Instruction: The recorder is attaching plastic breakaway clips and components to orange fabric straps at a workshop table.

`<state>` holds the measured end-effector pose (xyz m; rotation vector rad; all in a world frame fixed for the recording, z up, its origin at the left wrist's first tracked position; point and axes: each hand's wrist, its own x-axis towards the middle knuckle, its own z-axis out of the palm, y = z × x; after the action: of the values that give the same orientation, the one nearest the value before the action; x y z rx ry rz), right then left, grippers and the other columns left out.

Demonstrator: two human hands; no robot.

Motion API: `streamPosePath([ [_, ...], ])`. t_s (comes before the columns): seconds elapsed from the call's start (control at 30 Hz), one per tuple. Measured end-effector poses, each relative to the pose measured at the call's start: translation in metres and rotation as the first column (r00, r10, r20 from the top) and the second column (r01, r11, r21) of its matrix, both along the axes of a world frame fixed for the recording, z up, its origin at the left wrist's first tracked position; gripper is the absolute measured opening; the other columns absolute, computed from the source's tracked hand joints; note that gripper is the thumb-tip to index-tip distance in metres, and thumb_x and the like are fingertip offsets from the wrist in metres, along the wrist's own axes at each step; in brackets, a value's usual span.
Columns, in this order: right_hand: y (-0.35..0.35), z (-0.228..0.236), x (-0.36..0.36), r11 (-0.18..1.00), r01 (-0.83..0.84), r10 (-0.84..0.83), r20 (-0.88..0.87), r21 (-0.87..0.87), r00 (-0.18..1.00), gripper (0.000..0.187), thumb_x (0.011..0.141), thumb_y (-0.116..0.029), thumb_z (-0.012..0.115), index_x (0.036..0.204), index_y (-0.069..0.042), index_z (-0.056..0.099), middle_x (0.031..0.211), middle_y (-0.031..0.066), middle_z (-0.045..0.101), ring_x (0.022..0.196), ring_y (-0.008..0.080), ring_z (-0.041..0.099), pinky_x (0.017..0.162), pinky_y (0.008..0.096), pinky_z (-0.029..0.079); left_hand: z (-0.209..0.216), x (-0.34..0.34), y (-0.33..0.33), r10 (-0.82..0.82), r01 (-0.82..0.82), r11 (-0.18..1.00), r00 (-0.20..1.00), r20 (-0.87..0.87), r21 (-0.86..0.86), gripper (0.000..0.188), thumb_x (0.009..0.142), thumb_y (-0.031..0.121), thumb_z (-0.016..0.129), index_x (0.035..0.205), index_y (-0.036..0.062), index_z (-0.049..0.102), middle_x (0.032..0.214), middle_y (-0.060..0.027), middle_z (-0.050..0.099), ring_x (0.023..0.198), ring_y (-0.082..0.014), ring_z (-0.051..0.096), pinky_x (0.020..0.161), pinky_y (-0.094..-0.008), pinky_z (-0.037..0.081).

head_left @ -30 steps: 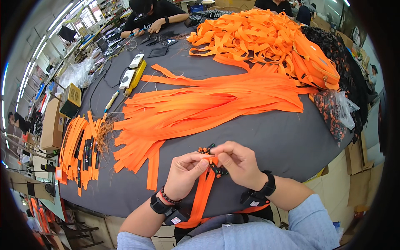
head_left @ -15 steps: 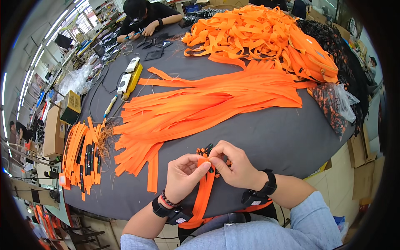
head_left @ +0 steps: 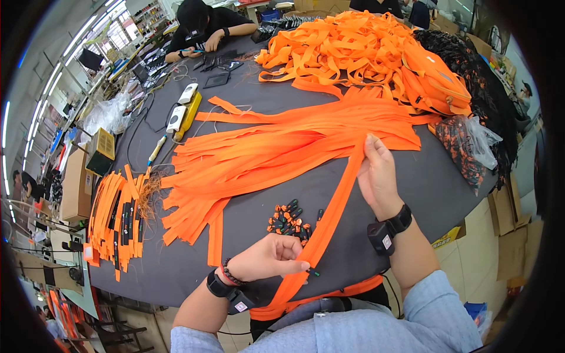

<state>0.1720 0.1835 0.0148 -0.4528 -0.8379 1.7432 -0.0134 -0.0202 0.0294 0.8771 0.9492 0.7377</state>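
An orange zipper tape point(head_left: 334, 219) runs slantwise from my lap up over the near part of the table. Its upper end is pinched between the thumb and fingers of my right hand point(head_left: 379, 179), close to the stacked strips. Lower down, my left hand point(head_left: 269, 259) grips the same tape between thumb and fingertips. A small dark zipper pull point(head_left: 313, 272) sticks out beside the left thumb; its slider is hidden by the fingers. Just beyond my left hand lies a small pile of black and orange zipper sliders point(head_left: 285, 220), partly covered by that hand and the tape.
Long orange zipper tapes point(head_left: 253, 153) lie stacked across the grey table point(head_left: 176, 276). Behind them rises a tangled orange heap point(head_left: 341, 47). Short orange and black strips point(head_left: 115, 220) lie at left, near a yellow power strip point(head_left: 187, 115). A bag of sliders point(head_left: 462, 147) sits at right.
My hands were together over the tape's end. My right hand has moved up and away, drawing the tape straight, while my left hand has slid lower along it. The slider pile is now uncovered.
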Motion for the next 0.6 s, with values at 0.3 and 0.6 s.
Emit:
streamPosePath([
  [0.3, -0.081, -0.001, -0.030, 0.376, -0.922, 0.893, 0.229, 0.095, 0.387, 0.063, 0.095, -0.036, 0.053, 0.146, -0.009, 0.028, 0.145, 0.0109, 0.041, 0.131, 0.0174, 0.041, 0.099, 0.0345, 0.038, 0.053, 0.009, -0.044, 0.611, -0.751, 0.465, 0.655, 0.443, 0.468, 0.024, 0.097, 0.018, 0.055, 0.116, 0.0038, 0.050, 0.111, -0.0114, 0.060, 0.102, -0.0234, 0.062, 0.083, -0.0372, 0.055],
  [0.6, -0.096, 0.025, -0.008, -0.046, -0.989, 0.890, 0.456, 0.139, 0.023, 0.033, 0.098, -0.016, 0.052, 0.127, -0.001, 0.054, 0.075, 0.0019, 0.059, 0.067, 0.0069, 0.055, 0.063, 0.0234, 0.049, 0.043, -0.046, -0.144, 0.901, -0.698, -0.373, -0.114, 0.419, 0.612, 0.038, 0.101, 0.027, 0.047, 0.130, 0.0021, 0.044, 0.119, -0.0110, 0.057, 0.111, -0.0169, 0.055, 0.097, -0.0308, 0.045],
])
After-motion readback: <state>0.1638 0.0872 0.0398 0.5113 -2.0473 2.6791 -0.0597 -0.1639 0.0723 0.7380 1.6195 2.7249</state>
